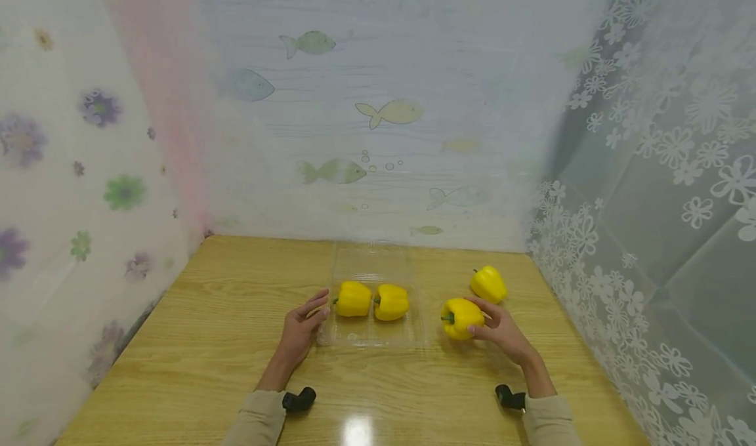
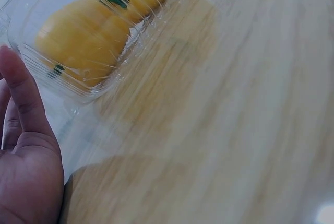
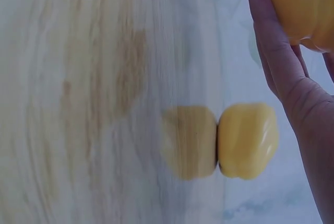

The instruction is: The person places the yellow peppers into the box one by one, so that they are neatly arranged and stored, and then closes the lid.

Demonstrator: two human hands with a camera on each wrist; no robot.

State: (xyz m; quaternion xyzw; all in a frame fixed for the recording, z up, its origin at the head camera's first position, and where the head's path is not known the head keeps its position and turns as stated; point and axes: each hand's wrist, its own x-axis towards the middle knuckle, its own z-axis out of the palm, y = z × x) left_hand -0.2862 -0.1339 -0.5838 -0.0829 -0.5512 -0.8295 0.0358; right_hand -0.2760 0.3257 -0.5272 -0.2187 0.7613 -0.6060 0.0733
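A clear plastic clamshell box (image 1: 378, 341) stands on the table with its lid (image 1: 372, 262) laid back. Two yellow bell peppers (image 1: 353, 300) lie side by side in it, stems toward the left. My left hand (image 1: 300, 331) is at the box's left edge, fingers extended along its side; the left wrist view shows the palm (image 2: 28, 177) beside the clear wall. In my right hand (image 1: 502, 333) is another yellow bell pepper (image 1: 459, 319), gripped between thumb and fingers to the right of the box. Behind it one more yellow bell pepper (image 1: 489, 284) lies on the table.
The wooden table (image 1: 236, 288) is enclosed by a fish-print sheet (image 1: 378, 138) at the back and flower-print sheets at both sides. A black wrist mount (image 1: 300, 400) shows at the left sleeve, and another mount (image 1: 510, 397) at the right.
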